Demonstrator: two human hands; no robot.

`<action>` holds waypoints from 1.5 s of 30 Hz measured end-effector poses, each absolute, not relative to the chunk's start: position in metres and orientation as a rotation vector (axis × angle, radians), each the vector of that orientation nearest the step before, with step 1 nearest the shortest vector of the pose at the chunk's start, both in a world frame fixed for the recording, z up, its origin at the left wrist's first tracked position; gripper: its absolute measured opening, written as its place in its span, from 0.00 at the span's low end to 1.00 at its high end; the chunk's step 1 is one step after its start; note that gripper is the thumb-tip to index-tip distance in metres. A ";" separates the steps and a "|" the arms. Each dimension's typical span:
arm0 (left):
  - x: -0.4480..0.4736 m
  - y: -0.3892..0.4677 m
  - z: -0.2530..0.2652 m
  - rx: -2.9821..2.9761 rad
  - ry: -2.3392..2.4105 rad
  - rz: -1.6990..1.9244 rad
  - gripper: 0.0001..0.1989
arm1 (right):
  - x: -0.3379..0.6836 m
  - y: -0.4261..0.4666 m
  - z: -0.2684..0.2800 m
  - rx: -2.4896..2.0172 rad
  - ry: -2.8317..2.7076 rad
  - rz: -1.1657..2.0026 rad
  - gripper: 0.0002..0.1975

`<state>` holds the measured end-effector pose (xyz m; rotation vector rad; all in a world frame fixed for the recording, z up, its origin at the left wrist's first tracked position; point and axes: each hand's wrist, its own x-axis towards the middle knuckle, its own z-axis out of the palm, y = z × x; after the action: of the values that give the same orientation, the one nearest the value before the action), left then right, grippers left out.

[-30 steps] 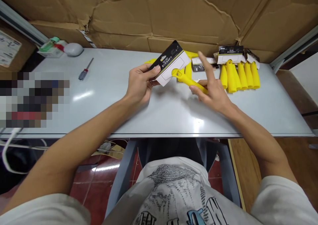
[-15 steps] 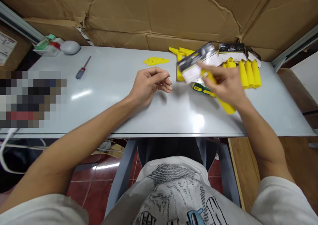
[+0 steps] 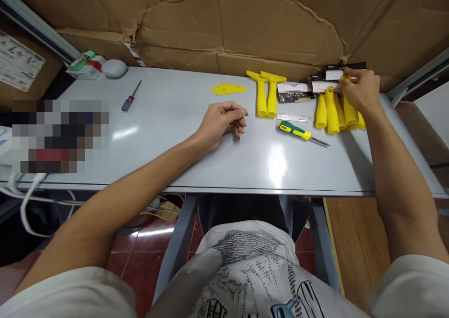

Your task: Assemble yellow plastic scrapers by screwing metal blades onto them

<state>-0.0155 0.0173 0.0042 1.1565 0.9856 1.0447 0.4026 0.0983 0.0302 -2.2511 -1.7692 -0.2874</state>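
Observation:
My right hand (image 3: 362, 91) is at the far right of the grey table (image 3: 182, 140), its fingers closed on a carded yellow scraper (image 3: 349, 112) at the end of a row of carded yellow scrapers (image 3: 328, 112). Resting on the tabletop near the middle, my left hand (image 3: 223, 121) has its fingers curled in and holds nothing. Two bare yellow scrapers (image 3: 265, 96) lie side by side just beyond the left hand. A green and yellow screwdriver (image 3: 300, 132) lies between my two hands, with a thin metal blade (image 3: 295, 118) behind it.
A flat yellow plate (image 3: 228, 89) lies at the back centre. A packaging card (image 3: 293, 91) sits beside the bare scrapers. A small screwdriver (image 3: 130, 98), a white rounded object (image 3: 114, 68) and a small box (image 3: 83, 66) are at the back left. Cardboard (image 3: 245, 23) lines the wall.
My left hand let go of the card and rests on the table. My right hand carried the carded scraper right to the row. The green screwdriver and two bare scrapers are now uncovered.

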 end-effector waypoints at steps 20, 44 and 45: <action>-0.074 0.098 -0.030 2.052 1.390 1.277 0.08 | 0.379 0.082 0.047 -2.229 -1.579 -0.394 0.31; -0.091 0.134 -0.049 2.091 1.264 1.137 0.06 | 0.315 0.129 0.041 -1.676 -2.763 0.019 0.46; -0.090 0.134 -0.048 2.063 1.268 1.150 0.07 | 0.310 0.124 0.045 -1.636 -2.745 -0.007 0.47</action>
<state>-0.0901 0.1339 -0.0485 2.0628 1.2679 1.1500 0.3097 0.1237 0.0449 -1.6361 -2.7447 -0.0075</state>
